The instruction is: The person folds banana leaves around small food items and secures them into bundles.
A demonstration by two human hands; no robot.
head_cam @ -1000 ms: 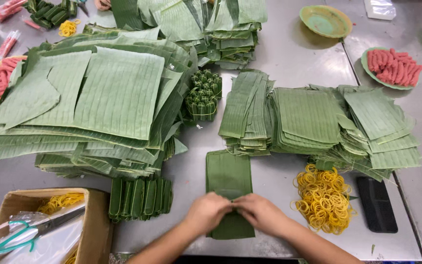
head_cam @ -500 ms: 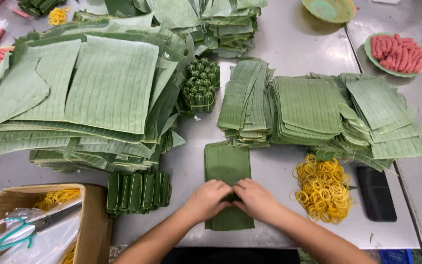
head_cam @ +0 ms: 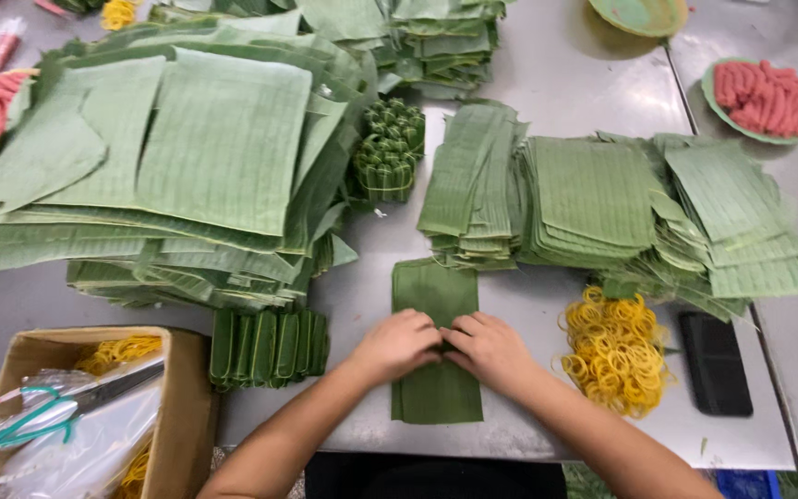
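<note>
Under both hands, a leaf strip (head_cam: 436, 296) lies flat on the table (head_cam: 547, 83); left hand (head_cam: 397, 344) and right hand (head_cam: 491, 349) press it together mid-length, rubber bands (head_cam: 613, 346) just right.

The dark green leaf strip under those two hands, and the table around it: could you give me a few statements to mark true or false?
1. Both the left hand and the right hand rest on the dark green leaf strip. True.
2. The pile of yellow rubber bands lies left of the hands. False: it lies to their right.
3. A flat black rectangular slab lies beside the bands. True.
4. The teal-handled scissors lie on the bare table. False: they rest in the brown cardboard box.
</note>
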